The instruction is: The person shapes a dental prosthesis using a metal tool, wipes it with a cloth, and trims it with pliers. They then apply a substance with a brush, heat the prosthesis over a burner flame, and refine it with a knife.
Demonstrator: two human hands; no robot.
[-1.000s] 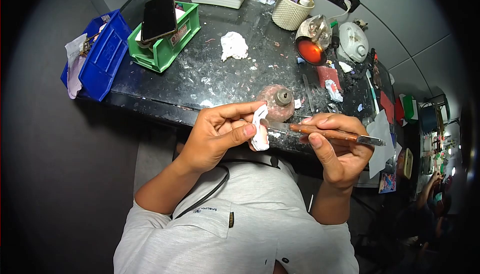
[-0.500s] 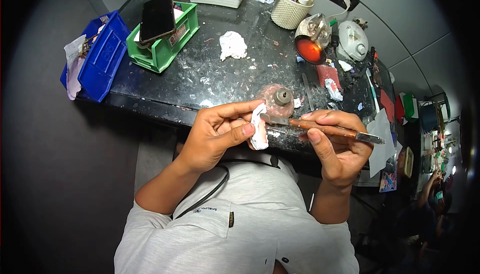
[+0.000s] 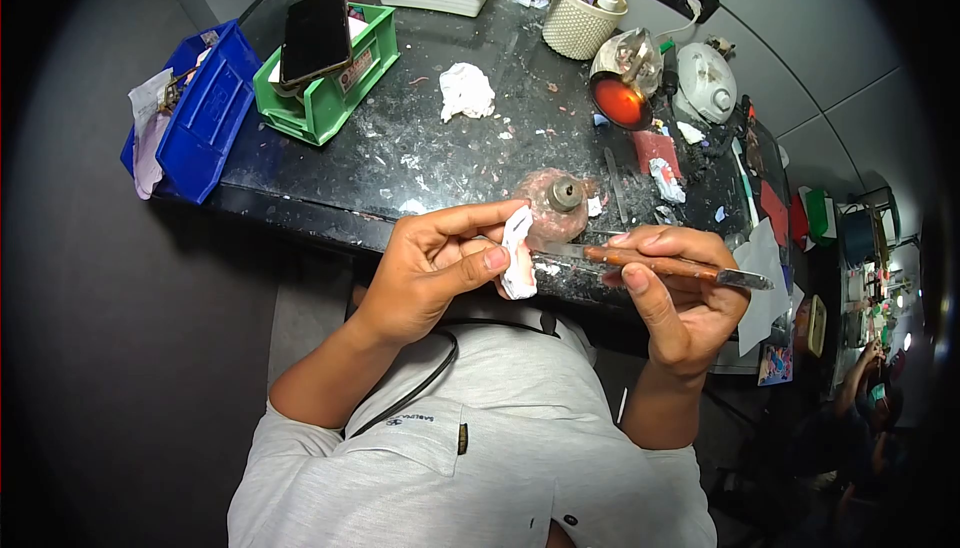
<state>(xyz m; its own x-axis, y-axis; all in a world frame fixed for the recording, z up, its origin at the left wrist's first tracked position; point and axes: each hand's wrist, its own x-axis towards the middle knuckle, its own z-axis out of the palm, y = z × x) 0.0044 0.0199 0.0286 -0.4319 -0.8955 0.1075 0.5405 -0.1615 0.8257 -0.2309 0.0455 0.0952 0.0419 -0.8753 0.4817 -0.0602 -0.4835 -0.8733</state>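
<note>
My left hand (image 3: 430, 263) pinches a small white plaster cast (image 3: 517, 260) between thumb and fingers, in front of the bench edge. Pink, wax-like material shows along the cast's right side. In my right hand (image 3: 685, 293) is a wax knife (image 3: 660, 265) with a brown wooden handle and metal at both ends. Its flat blade points left, with the tip at or very close to the pink side of the cast; contact cannot be made out. Just behind the blade stands a spirit burner (image 3: 563, 200) with a metal neck.
A lamp with a glowing orange face (image 3: 621, 100) stands at the back right, near a woven pot of tools (image 3: 580, 28). Crumpled white material (image 3: 467, 92) lies mid-bench. At left are a green bin (image 3: 355, 78) bearing a phone (image 3: 316, 36) and a blue bin (image 3: 212, 118).
My right hand and the wax knife have shifted slightly right and down, drawing the blade back a little along the cast. My left hand and the cast stay nearly still.
</note>
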